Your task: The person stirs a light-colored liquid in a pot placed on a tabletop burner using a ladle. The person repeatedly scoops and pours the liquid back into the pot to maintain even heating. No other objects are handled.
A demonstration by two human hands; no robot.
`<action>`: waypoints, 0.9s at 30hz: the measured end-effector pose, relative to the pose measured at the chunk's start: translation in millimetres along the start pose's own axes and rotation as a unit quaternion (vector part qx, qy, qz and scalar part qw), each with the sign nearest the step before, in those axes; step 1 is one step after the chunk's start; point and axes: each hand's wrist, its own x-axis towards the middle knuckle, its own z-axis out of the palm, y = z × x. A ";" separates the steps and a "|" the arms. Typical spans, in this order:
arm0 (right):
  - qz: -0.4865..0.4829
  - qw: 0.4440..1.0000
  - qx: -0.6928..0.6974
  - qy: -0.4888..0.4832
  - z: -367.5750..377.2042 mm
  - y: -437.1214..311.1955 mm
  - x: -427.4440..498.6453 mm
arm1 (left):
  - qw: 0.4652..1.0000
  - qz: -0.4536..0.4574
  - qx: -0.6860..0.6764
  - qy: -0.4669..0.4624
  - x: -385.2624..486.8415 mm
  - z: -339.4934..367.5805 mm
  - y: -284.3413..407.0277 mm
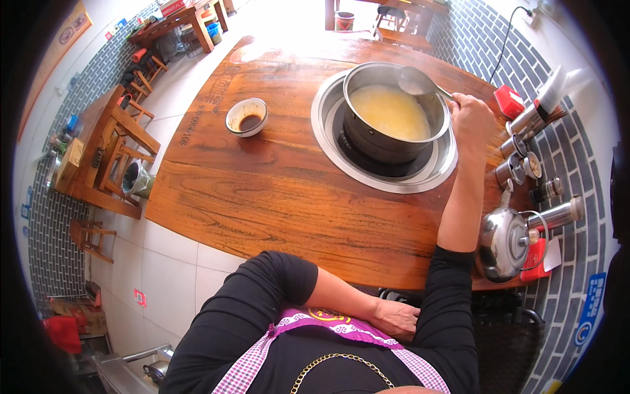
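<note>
My right hand grips the handle of a metal ladle, whose bowl is over the far right part of a steaming metal pot. Yellowish liquid fills much of the pot, which stands on a dark round cooktop inside a wide metal ring in the wooden table. Left of the pot is a small white bowl with dark sauce in it. My left hand rests low against my body near the right sleeve, its fingertips partly hidden; I see nothing held in it.
A metal kettle stands at the table's right edge, near metal canisters, a red box and the brick-patterned wall. Across the floor on the left are another wooden table, stools and a lined bin.
</note>
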 end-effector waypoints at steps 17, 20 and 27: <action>-0.001 0.986 0.117 -0.122 59.1 -20.9 -15.1 | 0.988 0.022 -0.018 0.152 0.1 -14.1 1.8; 0.002 0.967 0.195 -0.164 59.9 -24.9 -16.6 | 0.989 0.020 -0.049 0.136 -0.8 -13.9 2.1; -0.005 0.924 0.260 -0.280 53.8 -16.4 -10.0 | 0.997 0.007 -0.033 0.065 -1.1 -15.6 2.3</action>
